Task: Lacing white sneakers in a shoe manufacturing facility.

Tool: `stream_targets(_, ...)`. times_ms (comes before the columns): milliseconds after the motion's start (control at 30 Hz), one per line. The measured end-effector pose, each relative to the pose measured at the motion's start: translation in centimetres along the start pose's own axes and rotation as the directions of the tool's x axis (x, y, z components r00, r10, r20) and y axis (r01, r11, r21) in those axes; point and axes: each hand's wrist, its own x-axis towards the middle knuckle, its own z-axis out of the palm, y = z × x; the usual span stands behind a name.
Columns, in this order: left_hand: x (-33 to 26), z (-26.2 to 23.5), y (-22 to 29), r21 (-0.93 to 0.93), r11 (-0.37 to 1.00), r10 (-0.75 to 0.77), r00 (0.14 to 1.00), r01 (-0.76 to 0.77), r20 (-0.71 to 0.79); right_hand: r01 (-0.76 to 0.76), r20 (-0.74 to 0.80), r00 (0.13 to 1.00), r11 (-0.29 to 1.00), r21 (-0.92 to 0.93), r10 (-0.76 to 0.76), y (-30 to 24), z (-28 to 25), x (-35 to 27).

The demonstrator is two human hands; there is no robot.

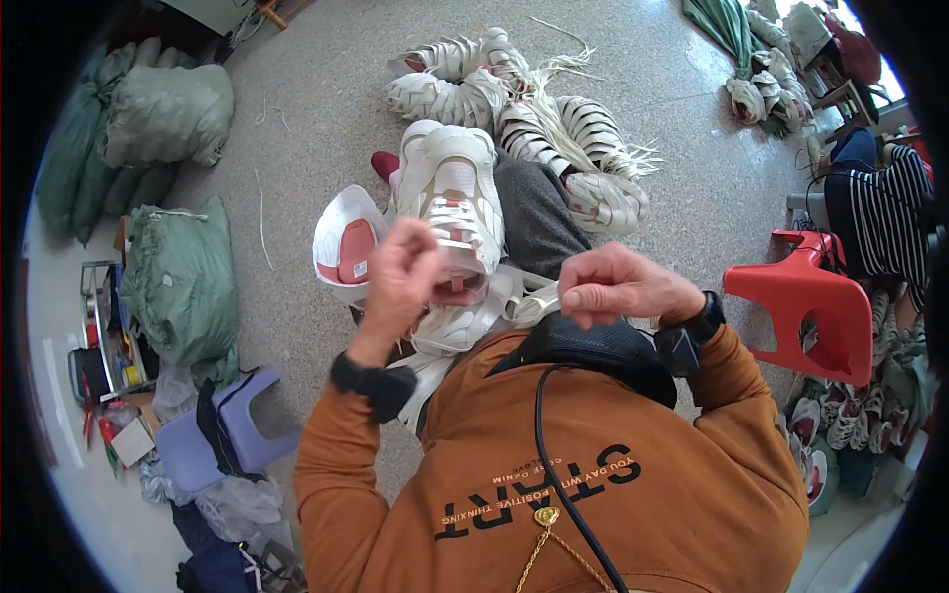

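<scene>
One left hand (400, 282) and one right hand (625, 285) curl near one laced shoe (459, 180); their grasp I cannot tell

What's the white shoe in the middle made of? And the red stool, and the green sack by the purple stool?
White shoe: perhaps fake leather with mesh; smooth panels surround a finer-textured toe.
Red stool: probably hard plastic, smooth and a bit shiny; it has rounded edges and even colour.
Green sack: thin cloth or woven plastic, I can't tell which; it looks dull, crumpled and creased.
</scene>
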Motion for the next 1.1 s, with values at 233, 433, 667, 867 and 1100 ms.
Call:
stream_targets(233,-3.4,-10.3,1.7,0.769,0.639,0.206,0.964,-0.004,-0.166,0.061,-0.247,0.841,0.538,-0.841,-0.481,6.3,-4.8,1.2)
stream_targets(433,-4.2,-6.5,0.2,0.978,0.192,0.529,0.848,-0.080,-0.035,-0.011,-0.372,0.761,0.563,-0.826,-0.531,7.7,-0.8,6.1)
stream_targets(667,-2.6,3.8,-5.1,0.379,0.924,-0.039,0.999,0.048,-0.030,0.180,-0.250,0.720,0.522,-0.834,-0.647,8.3,0.8,10.7)
stream_targets(867,-2.2,4.6,-6.6,0.426,0.905,0.041,0.998,-0.014,-0.055,0.154,-0.276,0.731,0.545,-0.824,-0.624,8.2,1.0,11.3)
stream_targets(1100,-1.9,5.3,-6.0,0.541,0.830,0.222,0.970,-0.134,-0.101,0.116,-0.276,0.743,0.523,-0.845,-0.610,8.9,1.0,11.6)
